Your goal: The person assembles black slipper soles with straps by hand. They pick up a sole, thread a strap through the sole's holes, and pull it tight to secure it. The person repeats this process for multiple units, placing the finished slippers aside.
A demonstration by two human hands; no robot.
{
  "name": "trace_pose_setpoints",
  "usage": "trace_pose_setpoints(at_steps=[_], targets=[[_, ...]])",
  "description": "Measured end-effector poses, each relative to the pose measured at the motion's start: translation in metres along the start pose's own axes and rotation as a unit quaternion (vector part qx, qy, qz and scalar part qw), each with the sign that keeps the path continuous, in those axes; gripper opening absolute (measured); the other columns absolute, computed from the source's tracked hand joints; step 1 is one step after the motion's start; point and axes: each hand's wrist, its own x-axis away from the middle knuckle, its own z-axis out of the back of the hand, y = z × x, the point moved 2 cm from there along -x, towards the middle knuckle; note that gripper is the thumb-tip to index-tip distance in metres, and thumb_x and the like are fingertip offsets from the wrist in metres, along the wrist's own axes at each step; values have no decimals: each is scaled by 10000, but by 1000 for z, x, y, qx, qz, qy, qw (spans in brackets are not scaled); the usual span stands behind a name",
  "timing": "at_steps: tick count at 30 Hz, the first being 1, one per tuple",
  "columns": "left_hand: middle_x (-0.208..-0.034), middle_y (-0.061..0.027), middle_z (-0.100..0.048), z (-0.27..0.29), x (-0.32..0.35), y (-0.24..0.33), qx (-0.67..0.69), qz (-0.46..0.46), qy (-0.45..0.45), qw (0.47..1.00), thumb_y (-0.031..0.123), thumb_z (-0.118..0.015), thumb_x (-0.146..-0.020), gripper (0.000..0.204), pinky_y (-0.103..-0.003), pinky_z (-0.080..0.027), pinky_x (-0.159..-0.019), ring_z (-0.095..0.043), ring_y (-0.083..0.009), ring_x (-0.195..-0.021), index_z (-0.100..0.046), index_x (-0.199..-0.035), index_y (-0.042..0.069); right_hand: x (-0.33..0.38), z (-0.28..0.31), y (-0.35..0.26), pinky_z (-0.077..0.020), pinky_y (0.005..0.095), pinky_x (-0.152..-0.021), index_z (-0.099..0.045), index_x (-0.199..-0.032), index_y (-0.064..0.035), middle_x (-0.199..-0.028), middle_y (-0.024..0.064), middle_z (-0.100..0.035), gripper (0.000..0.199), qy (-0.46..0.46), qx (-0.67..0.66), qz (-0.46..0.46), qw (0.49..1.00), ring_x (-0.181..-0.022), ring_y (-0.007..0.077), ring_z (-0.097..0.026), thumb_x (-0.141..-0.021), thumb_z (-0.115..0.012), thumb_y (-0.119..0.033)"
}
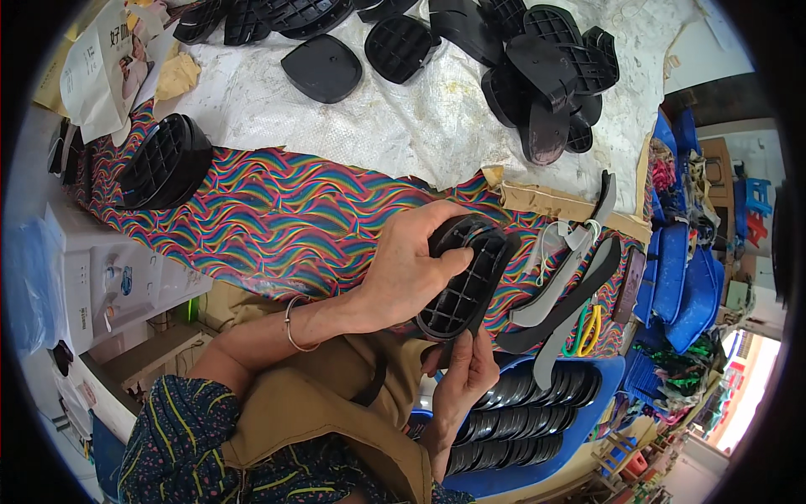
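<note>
My left hand (407,269) grips a black ribbed shoe sole (466,281) from its left side, thumb across the grid of the underside. My right hand (462,374) holds the same sole from below, fingers at its lower end. The sole is held above the edge of a table covered with a rainbow wave-patterned cloth (277,218). A thin bracelet (290,323) circles my left wrist.
A pile of black soles (550,67) lies on a white woven sheet (403,126) at the back. One stack of soles (164,164) stands at the left. A blue tray (588,420) below holds rows of black soles. Grey and black insoles (571,286) and scissors (588,328) lie at the right.
</note>
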Motion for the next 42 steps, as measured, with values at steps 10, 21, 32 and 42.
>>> trace_pose_setpoints(at_steps=[10, 21, 32, 42], targets=[[-953, -76, -671, -4, 11, 1, -5, -65, 28, 998, 15, -702, -814, 307, -272, -510, -743, -630, -114, -857, -625, -1109, -23, 0, 0, 0, -356, 217, -428, -610, -1162, 63, -557, 32, -555, 301, 6, -66, -23, 998, -444, 78, -504, -1028, -480, -173], [-1146, -97, -487, -19, 43, 8, 90, -69, -10, 994, 61, -650, -900, 367, -281, -440, -870, -500, -130, -1016, -448, -1206, 31, -26, 21, -13, -350, 210, -422, -663, -1106, 50, -653, -10, -582, 231, 3, -37, -16, 999, -471, 40, -470, -1013, -528, -112], [-1177, -176, -625, 57, -14, 42, -56, 106, -385, 915, 392, -745, -845, 753, -386, -503, -881, -615, -237, -1104, -428, -1398, -8, -44, 40, -42, -507, 377, -519, -573, -1171, 34, -816, 166, -634, 402, -202, 224, 280, 911, -648, 314, -646, -770, -613, 42], [-1091, -219, -640, 8, -12, 18, -317, 36, -570, 758, 143, -737, -795, 704, -456, -507, -769, -649, -401, -952, -404, -1402, 15, -51, 42, -36, -535, 396, -619, -557, -1236, -2, -874, 170, -682, 392, -271, 196, 198, 921, -738, 322, -687, -881, -616, -157]])
